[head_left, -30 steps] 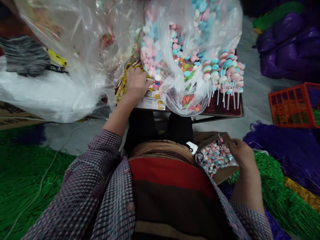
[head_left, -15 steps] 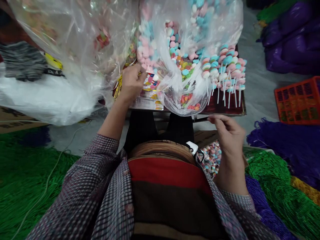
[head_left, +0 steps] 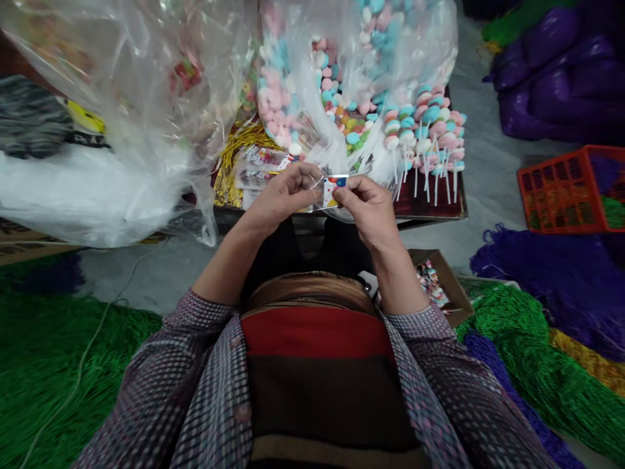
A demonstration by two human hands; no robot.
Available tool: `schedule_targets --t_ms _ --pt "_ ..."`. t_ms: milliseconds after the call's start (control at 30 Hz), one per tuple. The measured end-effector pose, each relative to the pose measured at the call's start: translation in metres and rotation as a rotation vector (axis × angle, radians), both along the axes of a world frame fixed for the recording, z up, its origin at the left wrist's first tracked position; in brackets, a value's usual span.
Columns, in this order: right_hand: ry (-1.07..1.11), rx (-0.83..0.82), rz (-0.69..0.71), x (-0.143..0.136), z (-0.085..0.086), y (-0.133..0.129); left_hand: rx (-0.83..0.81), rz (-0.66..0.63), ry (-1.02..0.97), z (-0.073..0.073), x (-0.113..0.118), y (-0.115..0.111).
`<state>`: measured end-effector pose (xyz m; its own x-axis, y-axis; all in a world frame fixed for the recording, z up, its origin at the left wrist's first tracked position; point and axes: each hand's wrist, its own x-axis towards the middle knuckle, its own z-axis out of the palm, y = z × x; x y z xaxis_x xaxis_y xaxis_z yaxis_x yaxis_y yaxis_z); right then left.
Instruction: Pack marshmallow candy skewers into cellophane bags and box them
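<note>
Between both hands, over the table's near edge, is a small clear packet (head_left: 336, 190) with a colourful dotted print. My left hand (head_left: 289, 194) pinches its left side. The thumb and fingers of my right hand (head_left: 364, 200) grip its right side. More flat printed packets (head_left: 254, 177) lie on the table just beyond my left hand, beside a bundle of gold twist ties (head_left: 234, 156). Past my right hand, candy skewers (head_left: 434, 130) in pink, blue and white rest with their white sticks pointing toward me. An opened plastic bag (head_left: 322, 117) of mixed candies sits in the middle.
Large clear bags (head_left: 146, 85) cover the table's left side. A cardboard box (head_left: 452, 293) with wrapped candies stands below the table at right. An orange crate (head_left: 561, 195), purple bundles (head_left: 541, 85) and green strands (head_left: 517, 326) lie on the right; more green strands (head_left: 58, 358) are at left.
My right hand has come up from below the table edge to the packet. My left hand has moved right and nearer from the packet pile, and both now grip one packet.
</note>
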<state>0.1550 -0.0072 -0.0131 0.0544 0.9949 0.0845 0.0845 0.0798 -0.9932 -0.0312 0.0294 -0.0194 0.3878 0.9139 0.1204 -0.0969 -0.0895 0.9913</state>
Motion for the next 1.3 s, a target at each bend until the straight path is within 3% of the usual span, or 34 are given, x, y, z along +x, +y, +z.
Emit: schedule_targets --t_ms 167,333,500,600,700,833,967,1067,1200,1300 --pt "0.02 -0.062 0.036 0.019 -0.001 -0.007 -0.11 -0.118 0.078 -0.002 -0.009 0.004" --pt "0.045 -0.082 0.005 0.011 -0.006 -0.008 0.048 -0.085 0.204 -0.006 -0.004 -0.004" --pt "-0.066 -0.047 -0.103 0.004 -0.012 -0.014 0.2 -0.068 0.455 0.008 -0.007 -0.009" --pt "-0.069 -0.104 -0.105 0.007 -0.017 -0.014 0.22 -0.109 0.509 0.011 -0.005 -0.008" --pt "0.065 -0.165 -0.061 0.013 -0.02 -0.012 0.189 -0.146 0.486 0.006 0.002 -0.008" --pt "0.077 -0.128 -0.123 0.014 -0.019 -0.014 0.034 -0.059 0.346 -0.001 0.014 -0.011" --pt "-0.151 -0.093 -0.12 0.015 -0.012 -0.016 0.091 0.064 0.356 -0.004 0.019 -0.011" --pt "-0.24 -0.084 -0.115 0.032 0.001 -0.003 0.071 0.136 0.368 -0.007 0.017 -0.009" --pt "-0.37 -0.02 -0.375 0.082 0.024 0.043 -0.085 0.184 0.233 -0.015 0.015 -0.007" --pt "-0.77 -0.122 -0.546 0.113 0.035 0.082 -0.215 0.203 0.014 -0.018 0.019 -0.008"
